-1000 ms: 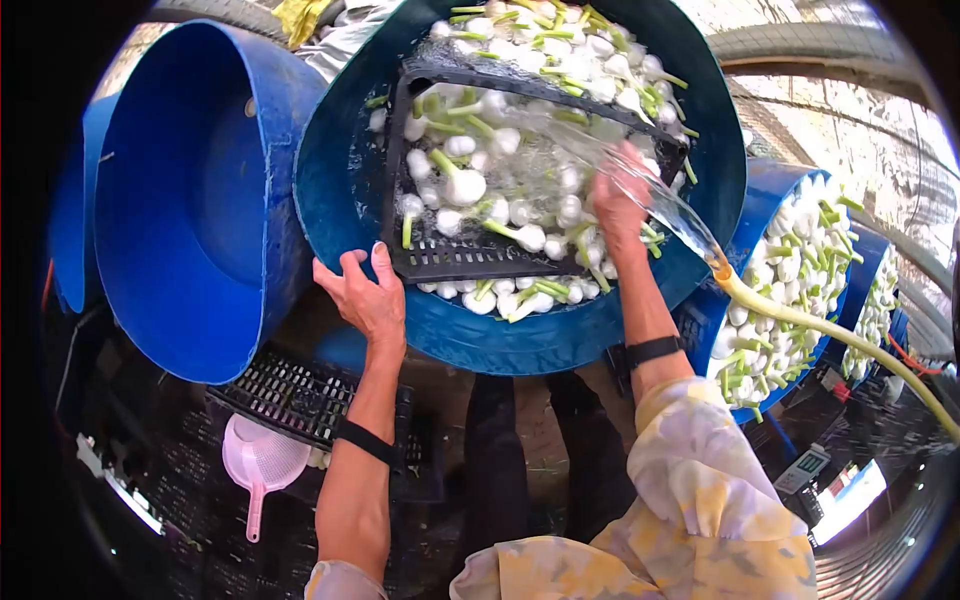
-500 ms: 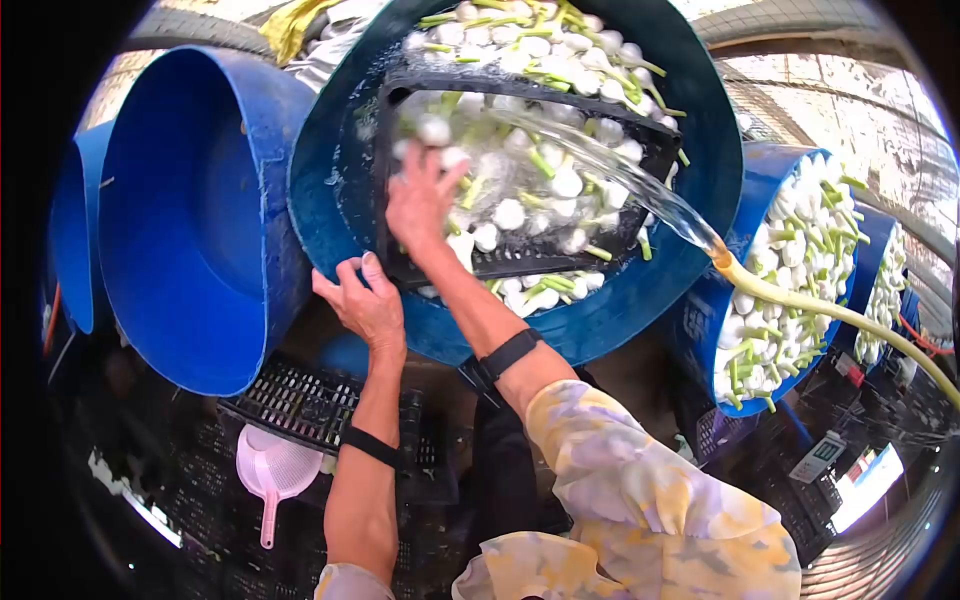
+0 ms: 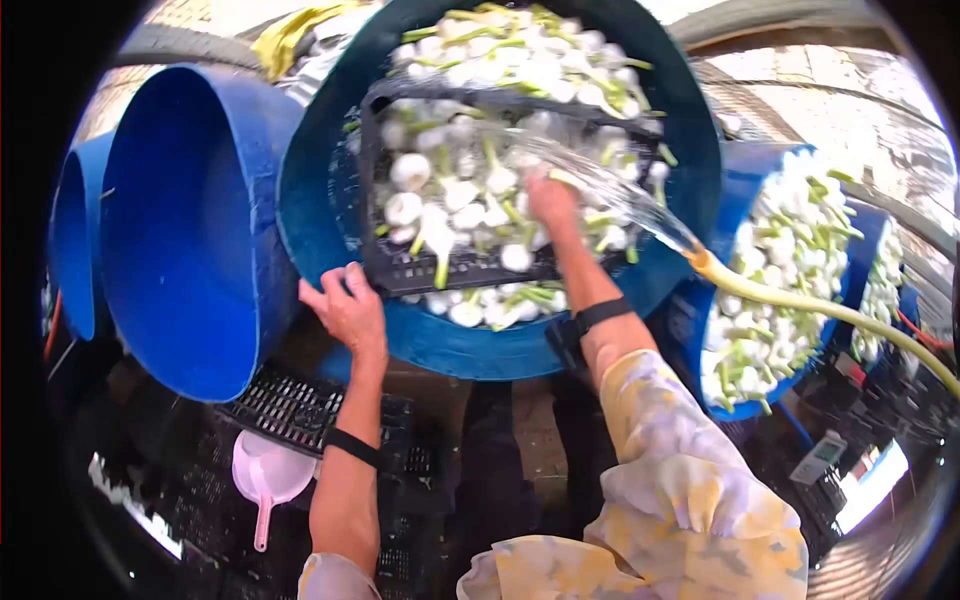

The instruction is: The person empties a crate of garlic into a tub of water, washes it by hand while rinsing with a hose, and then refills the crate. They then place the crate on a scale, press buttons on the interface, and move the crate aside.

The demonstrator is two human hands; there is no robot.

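Note:
White bulbs with cut green stems, which look like spring onions or young garlic (image 3: 405, 208), lie in a black slatted crate (image 3: 440, 272) inside a large blue-green tub (image 3: 430, 345). Among the bulbs at the crate's right side is my right hand (image 3: 553, 205); its fingers are blurred and partly hidden. My left hand (image 3: 348, 315) is bent over the tub's near left rim, close against the crate's corner. Water pours from a yellow hose (image 3: 780, 292) into the crate, near my right hand. More bulbs lie in the tub behind and in front of the crate.
A big blue barrel (image 3: 180, 240) lies tilted at the left. On the right, a blue barrel (image 3: 690, 325) is full of bulbs, with another filled one beyond it. A pink strainer (image 3: 268, 470) and a black slatted crate (image 3: 290, 408) sit low at the left.
My right hand has moved from the crate's left side to its right side among the bulbs. My left hand stays at the tub's rim. The whole view has shifted slightly.

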